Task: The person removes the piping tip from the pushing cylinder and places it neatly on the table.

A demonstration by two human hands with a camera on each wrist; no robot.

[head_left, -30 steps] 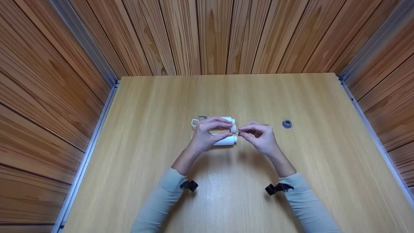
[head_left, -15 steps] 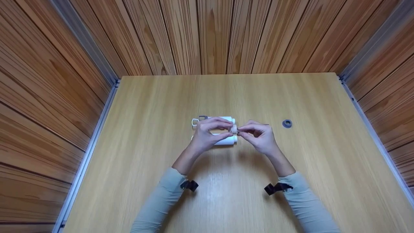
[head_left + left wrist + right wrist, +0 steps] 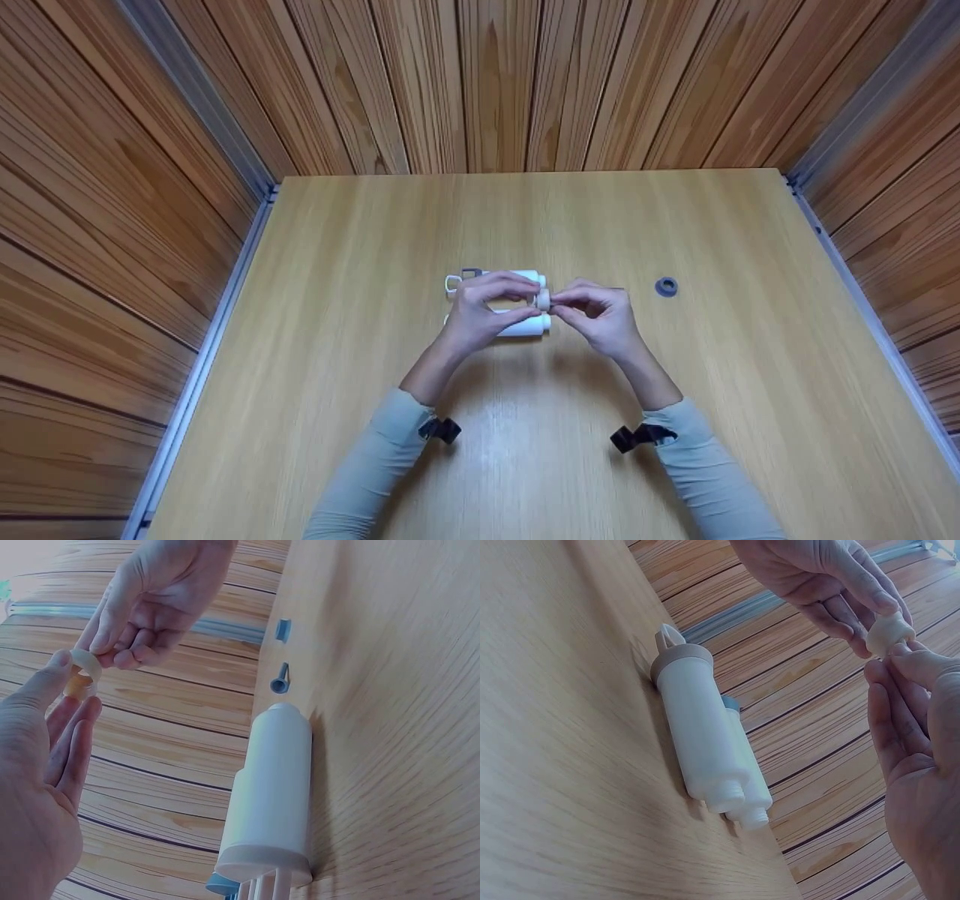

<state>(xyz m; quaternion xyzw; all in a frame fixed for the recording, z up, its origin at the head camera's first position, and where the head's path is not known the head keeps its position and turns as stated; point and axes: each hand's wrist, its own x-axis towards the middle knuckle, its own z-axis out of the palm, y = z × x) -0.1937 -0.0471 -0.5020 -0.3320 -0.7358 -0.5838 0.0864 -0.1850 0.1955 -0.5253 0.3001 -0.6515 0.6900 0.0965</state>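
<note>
My left hand (image 3: 474, 309) pinches a small cream-coloured cap-like piece (image 3: 543, 300) between thumb and fingers, held above the table. In the left wrist view this piece looks ring-shaped and hollow; from the right wrist it appears as a short stepped cylinder (image 3: 887, 634). Thumb and index finger of my right hand (image 3: 606, 319) pinch its right-hand end, covering what they grip there. Beneath the left hand two white bottles lie on their sides, the nearer bottle (image 3: 531, 325) and the farther bottle (image 3: 525, 274), with threaded necks pointing right.
A blue-grey ring (image 3: 666, 286) lies on the table (image 3: 375, 240) to the right. A blue-grey funnel-shaped piece (image 3: 280, 680) shows in the left wrist view. One bottle has a beige end cap (image 3: 682, 658) with a white loop (image 3: 672, 635). Wood-panelled walls (image 3: 495, 82) surround the table.
My right hand has shifted very slightly left, its fingertips closer against the cream piece. The left hand stays in place, and the bottles and ring have not moved.
</note>
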